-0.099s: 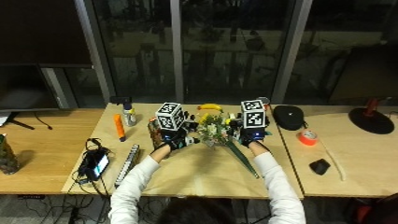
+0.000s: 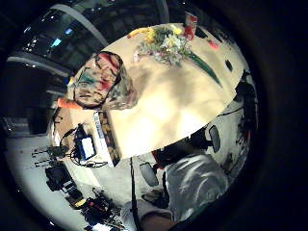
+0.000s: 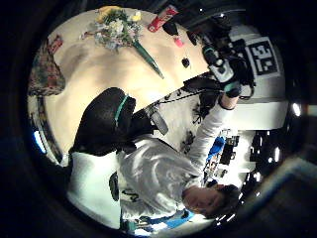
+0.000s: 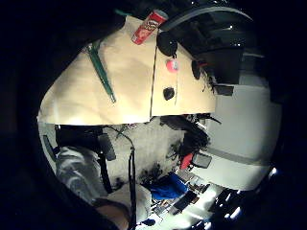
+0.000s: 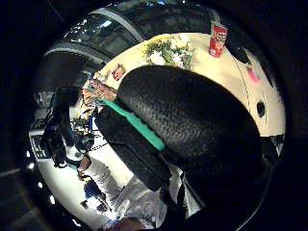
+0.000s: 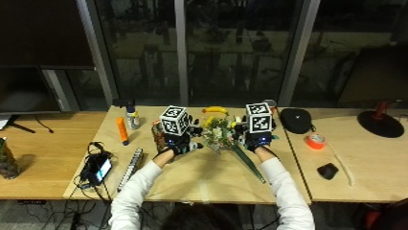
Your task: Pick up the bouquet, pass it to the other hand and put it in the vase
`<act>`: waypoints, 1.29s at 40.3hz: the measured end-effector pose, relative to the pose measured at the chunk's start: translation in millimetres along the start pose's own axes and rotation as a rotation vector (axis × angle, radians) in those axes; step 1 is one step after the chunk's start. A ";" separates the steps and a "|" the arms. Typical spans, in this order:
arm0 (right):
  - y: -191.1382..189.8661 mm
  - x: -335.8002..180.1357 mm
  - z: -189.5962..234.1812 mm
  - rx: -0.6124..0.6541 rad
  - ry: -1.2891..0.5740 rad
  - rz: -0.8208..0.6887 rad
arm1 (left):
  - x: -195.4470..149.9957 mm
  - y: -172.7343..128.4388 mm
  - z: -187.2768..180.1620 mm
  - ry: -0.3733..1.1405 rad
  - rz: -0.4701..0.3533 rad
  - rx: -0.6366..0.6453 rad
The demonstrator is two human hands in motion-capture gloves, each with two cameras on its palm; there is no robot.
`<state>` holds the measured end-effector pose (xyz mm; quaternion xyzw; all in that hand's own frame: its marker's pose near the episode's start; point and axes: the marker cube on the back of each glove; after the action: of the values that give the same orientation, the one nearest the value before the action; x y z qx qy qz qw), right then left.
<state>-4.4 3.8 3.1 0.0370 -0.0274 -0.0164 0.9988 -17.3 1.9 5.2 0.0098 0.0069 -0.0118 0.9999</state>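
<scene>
The bouquet (image 6: 219, 133), pale and yellow flowers on long green stems (image 6: 250, 165), lies on the wooden table (image 6: 204, 179) between my two hands. My left hand (image 6: 179, 144) hovers just left of the blooms, holding nothing. Over the stems on the other side is my right hand (image 6: 256, 142), also empty. The patterned vase (image 2: 102, 82) stands upright to the left of the flowers, mostly hidden behind my left hand in the outside view. The left thumb side palm view shows the bouquet (image 3: 119, 28) lying apart from the vase (image 3: 43, 74). A gloved thumb (image 5: 187, 130) fills much of the right thumb side palm view.
A banana (image 6: 216, 110) lies behind the bouquet, a red crisp can (image 4: 148, 26) beside it. An orange tube (image 6: 121, 130) and a small bottle (image 6: 132, 118) stand at the left. A black cap (image 6: 296, 120), an orange tape roll (image 6: 314, 141) and a black lump (image 6: 327, 171) sit right.
</scene>
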 end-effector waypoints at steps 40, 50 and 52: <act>4.9 14.9 -19.7 -0.016 -0.027 0.073 | 12.1 34.5 -9.2 -0.129 0.074 0.020; -45.7 40.6 -0.1 -0.086 -0.122 0.220 | 16.4 24.0 -5.0 -0.017 0.112 0.085; -53.7 44.6 7.7 -0.090 -0.147 0.238 | 18.2 22.9 -3.0 -0.011 0.117 0.091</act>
<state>38.0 -51.9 9.1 -0.0128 -0.1041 0.0981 0.9896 1.5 24.4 2.4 0.0555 0.0000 0.0463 0.9974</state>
